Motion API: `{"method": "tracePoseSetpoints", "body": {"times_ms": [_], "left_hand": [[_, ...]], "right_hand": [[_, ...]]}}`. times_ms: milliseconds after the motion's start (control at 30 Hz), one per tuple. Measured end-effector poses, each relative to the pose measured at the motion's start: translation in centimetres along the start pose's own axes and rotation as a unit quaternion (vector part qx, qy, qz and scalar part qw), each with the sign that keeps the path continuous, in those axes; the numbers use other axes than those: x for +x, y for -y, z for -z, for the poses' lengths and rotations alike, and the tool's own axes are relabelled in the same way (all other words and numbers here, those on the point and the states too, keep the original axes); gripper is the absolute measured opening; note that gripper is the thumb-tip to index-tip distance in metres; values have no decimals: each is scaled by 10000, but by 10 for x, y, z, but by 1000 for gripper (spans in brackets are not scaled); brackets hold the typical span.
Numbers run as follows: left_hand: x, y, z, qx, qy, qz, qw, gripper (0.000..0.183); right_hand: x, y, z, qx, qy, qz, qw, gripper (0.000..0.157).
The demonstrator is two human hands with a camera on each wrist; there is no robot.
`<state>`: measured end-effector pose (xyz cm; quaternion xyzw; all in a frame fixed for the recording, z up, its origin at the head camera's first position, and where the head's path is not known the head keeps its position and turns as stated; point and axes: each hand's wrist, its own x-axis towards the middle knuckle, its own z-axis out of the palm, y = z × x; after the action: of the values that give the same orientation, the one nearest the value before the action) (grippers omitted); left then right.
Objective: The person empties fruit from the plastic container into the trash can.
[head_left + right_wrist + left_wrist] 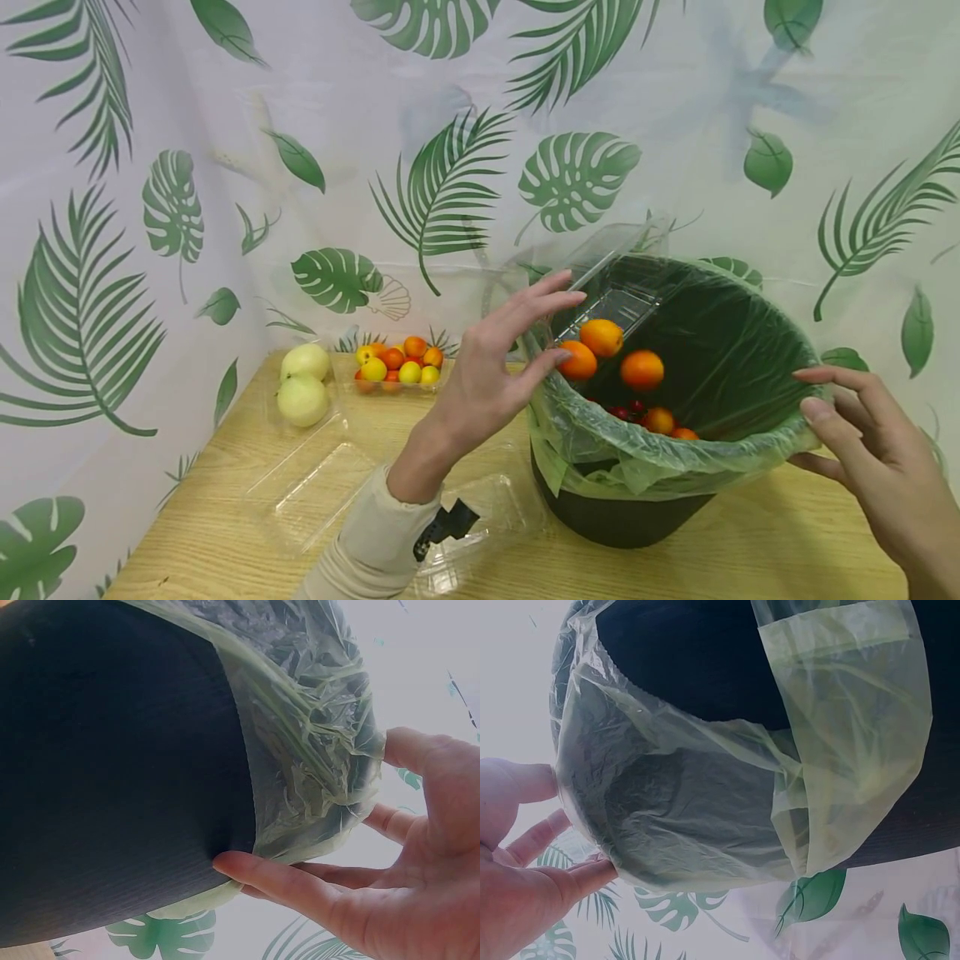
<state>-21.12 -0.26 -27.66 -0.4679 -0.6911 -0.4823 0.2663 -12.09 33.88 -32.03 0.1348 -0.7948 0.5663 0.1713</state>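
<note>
Left hand [483,367] and right hand [873,442]: fingers apart, touching the bagged rim of the bin [630,518] between them. Inside, beside left fingers: orange fruit [601,337], clear box [626,308]; red fruit [619,412] lower. Leftward, on tabletop [202,500]: pale fruit [303,402], mixed fruit [410,372], clear tray [322,483]. Judged partway: some fruit in, some out.

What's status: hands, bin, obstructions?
Left hand and right hand touching opposite sides of bagged bin. Orange fruit inside. Clear container jutting out, possibly in the way.
</note>
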Motion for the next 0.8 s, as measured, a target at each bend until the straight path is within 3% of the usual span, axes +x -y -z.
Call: {"method": "tracePoseSetpoints", "body": {"times_ms": [800], "left_hand": [[2, -2, -1, 71, 198, -87, 9997, 49]], "right_hand": [[-1, 1, 0, -348, -29, -90, 9993, 39]]}}
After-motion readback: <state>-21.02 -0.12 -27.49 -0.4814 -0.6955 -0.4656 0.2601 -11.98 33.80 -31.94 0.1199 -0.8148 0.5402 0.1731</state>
